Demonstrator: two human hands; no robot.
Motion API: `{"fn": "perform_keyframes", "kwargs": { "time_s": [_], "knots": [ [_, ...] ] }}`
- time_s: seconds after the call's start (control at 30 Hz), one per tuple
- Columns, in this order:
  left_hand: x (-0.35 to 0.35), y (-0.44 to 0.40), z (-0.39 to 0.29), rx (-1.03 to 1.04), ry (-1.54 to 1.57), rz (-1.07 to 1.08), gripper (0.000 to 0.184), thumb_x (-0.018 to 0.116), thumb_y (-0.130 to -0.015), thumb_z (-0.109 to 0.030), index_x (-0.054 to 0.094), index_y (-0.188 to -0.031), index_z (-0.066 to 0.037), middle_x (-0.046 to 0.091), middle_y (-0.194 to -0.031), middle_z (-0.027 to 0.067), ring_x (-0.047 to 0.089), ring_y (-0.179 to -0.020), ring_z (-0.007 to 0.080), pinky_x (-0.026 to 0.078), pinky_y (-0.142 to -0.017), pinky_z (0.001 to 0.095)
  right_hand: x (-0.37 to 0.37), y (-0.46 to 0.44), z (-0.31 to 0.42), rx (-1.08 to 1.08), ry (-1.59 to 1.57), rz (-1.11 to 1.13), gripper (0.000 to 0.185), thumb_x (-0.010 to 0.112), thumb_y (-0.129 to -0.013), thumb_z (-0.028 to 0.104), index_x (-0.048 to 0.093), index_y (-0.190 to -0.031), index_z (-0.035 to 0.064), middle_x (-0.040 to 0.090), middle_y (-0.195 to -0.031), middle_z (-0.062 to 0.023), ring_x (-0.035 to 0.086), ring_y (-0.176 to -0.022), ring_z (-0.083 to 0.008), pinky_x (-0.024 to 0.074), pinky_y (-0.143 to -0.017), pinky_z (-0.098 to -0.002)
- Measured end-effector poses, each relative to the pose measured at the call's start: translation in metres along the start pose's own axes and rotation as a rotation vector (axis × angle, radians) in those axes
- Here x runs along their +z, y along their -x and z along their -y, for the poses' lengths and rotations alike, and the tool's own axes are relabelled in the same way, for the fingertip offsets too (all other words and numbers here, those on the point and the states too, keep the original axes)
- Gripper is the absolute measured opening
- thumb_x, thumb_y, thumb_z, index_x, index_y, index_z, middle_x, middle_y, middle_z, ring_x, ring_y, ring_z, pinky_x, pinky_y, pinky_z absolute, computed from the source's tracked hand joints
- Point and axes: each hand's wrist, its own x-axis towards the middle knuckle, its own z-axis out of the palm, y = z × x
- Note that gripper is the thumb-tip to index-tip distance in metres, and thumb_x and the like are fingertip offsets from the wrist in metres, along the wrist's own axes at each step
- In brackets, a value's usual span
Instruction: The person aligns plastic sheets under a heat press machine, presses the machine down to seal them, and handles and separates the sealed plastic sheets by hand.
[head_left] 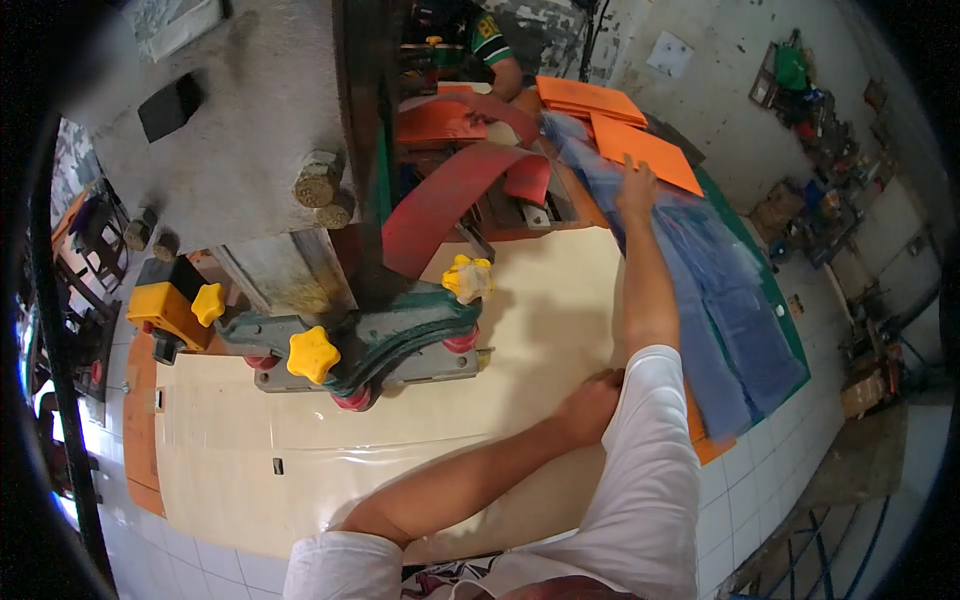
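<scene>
My right hand (637,187) reaches out to the far right and grips the near edge of an orange sheet (650,152), its fingers on top. That sheet overlaps a stack of orange sheets (580,97) behind it. Beneath lies a blue translucent plastic sheet (715,290), draped along the right side. My left hand (590,407) is curled low over the cream work surface (530,330), near my right sleeve. The sleeve partly covers it, and whatever its fingers hold, if anything, is hidden.
A machine head with a green clamp frame (400,335) and yellow star knobs (314,354) stands over the surface at left. Red curved strips (465,200) lie behind it. Another person's arm (507,75) shows at the back. Cluttered tools (820,200) line the right wall.
</scene>
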Motion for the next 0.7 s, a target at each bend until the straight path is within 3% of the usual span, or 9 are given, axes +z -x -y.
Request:
{"fn": "perform_keyframes", "kwargs": {
  "time_s": [0.03,0.1,0.13,0.2,0.33,0.4,0.53,0.6,0.7],
  "knots": [
    [0.004,-0.001,0.002,0.009,0.019,-0.012,0.029,0.061,-0.074,-0.008,0.062,-0.101,0.003,0.059,-0.107,0.0246,0.056,-0.101,0.0387,0.046,-0.093,0.0435,-0.005,-0.004,0.009,-0.001,-0.001,0.0,0.047,0.062,-0.078,0.026,0.062,-0.122,0.0075,0.055,-0.133,-0.0196,0.051,-0.125,-0.0365,0.042,-0.101,-0.0505],
    [0.007,0.0,0.006,0.015,0.038,-0.026,0.029,0.061,-0.074,-0.008,0.062,-0.101,0.003,0.059,-0.105,0.0248,0.056,-0.1,0.0391,0.046,-0.093,0.0436,-0.008,-0.015,0.024,-0.254,-0.215,0.502,0.051,0.062,-0.077,0.028,0.061,-0.125,0.0122,0.054,-0.133,-0.0196,0.051,-0.125,-0.0358,0.042,-0.102,-0.0485],
    [0.007,0.001,0.007,0.05,0.049,-0.038,0.03,0.062,-0.075,-0.01,0.062,-0.102,0.003,0.06,-0.105,0.0251,0.056,-0.1,0.0394,0.046,-0.093,0.0437,-0.002,-0.018,0.029,-0.256,-0.217,0.502,0.051,0.062,-0.077,0.028,0.061,-0.125,0.0122,0.054,-0.133,-0.0196,0.051,-0.125,-0.0358,0.042,-0.102,-0.0485],
    [0.009,0.002,0.008,0.084,0.055,-0.05,0.032,0.063,-0.075,-0.012,0.062,-0.103,0.002,0.06,-0.105,0.0253,0.057,-0.1,0.0396,0.046,-0.093,0.0439,0.008,-0.02,0.04,0.028,-0.348,0.713,0.049,0.059,-0.08,0.033,0.062,-0.125,0.0146,0.057,-0.13,-0.02,0.053,-0.122,-0.0342,0.0428,-0.102,-0.0465],
    [0.003,0.003,0.006,0.039,0.155,-0.08,0.036,0.066,-0.076,-0.019,0.062,-0.106,0.001,0.061,-0.108,0.0247,0.057,-0.101,0.0403,0.046,-0.093,0.0447,0.038,-0.015,0.036,-0.116,-0.211,0.523,0.046,0.056,-0.082,0.036,0.064,-0.12,0.0103,0.06,-0.123,-0.0233,0.056,-0.117,-0.0367,0.0437,-0.099,-0.0463],
    [-0.001,0.002,0.003,-0.013,0.191,-0.05,0.038,0.067,-0.076,-0.021,0.062,-0.107,0.001,0.061,-0.11,0.0244,0.057,-0.101,0.0404,0.046,-0.093,0.0451,0.07,-0.026,0.026,0.214,-0.504,0.346,0.041,0.053,-0.085,0.032,0.066,-0.115,0.0075,0.063,-0.116,-0.0251,0.059,-0.11,-0.0403,0.0451,-0.096,-0.0481],
    [0.003,0.001,0.003,-0.018,0.123,-0.052,0.036,0.066,-0.076,-0.021,0.062,-0.105,0.001,0.062,-0.106,0.0243,0.057,-0.099,0.0409,0.046,-0.092,0.0456,0.061,-0.037,0.016,0.356,-0.566,0.157,0.038,0.05,-0.088,0.031,0.068,-0.108,0.0057,0.063,-0.113,-0.026,0.06,-0.107,-0.0418,0.0463,-0.093,-0.0491],
    [0.006,0.0,0.002,0.004,0.118,-0.074,0.036,0.066,-0.076,-0.021,0.062,-0.105,0.001,0.062,-0.105,0.0243,0.058,-0.098,0.0407,0.047,-0.091,0.0456,0.051,-0.041,0.014,0.632,-0.674,0.031,0.039,0.047,-0.089,0.031,0.069,-0.102,0.0024,0.066,-0.105,-0.025,0.062,-0.101,-0.0401,0.0471,-0.089,-0.0474],
    [0.01,-0.001,0.007,-0.009,0.108,-0.087,0.035,0.066,-0.075,-0.021,0.062,-0.102,0.001,0.062,-0.102,0.024,0.058,-0.095,0.0398,0.047,-0.09,0.0453,0.038,-0.046,0.014,0.868,-0.687,0.021,0.04,0.044,-0.091,0.03,0.068,-0.107,0.0033,0.064,-0.112,-0.0248,0.061,-0.106,-0.0408,0.0459,-0.092,-0.0483]
  ]
}}
